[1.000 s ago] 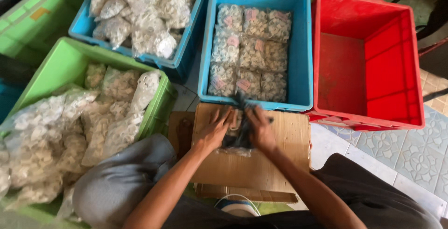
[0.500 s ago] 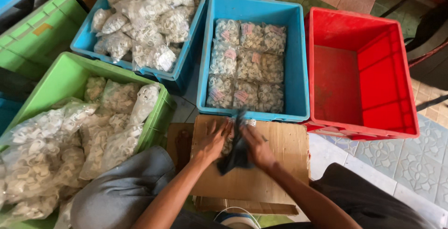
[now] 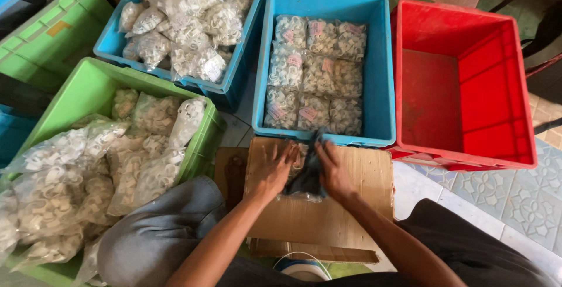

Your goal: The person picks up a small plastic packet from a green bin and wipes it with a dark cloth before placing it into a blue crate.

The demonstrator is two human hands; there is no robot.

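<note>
- Pressing a clear bag of small white parts on the cardboard sheet, our left hand lies flat and open; our right hand grips a dark cloth.
- Ahead, we see the middle blue crate holding flat labelled packs, the red crate bare, the green crate heaped with loose bags.

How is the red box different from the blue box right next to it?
The red crate holds nothing, while the blue crate beside it holds clear packets of small white parts, laid flat in neat rows. One is red, the other blue. Both are open plastic crates of much the same shape, standing side by side on the floor.
</note>
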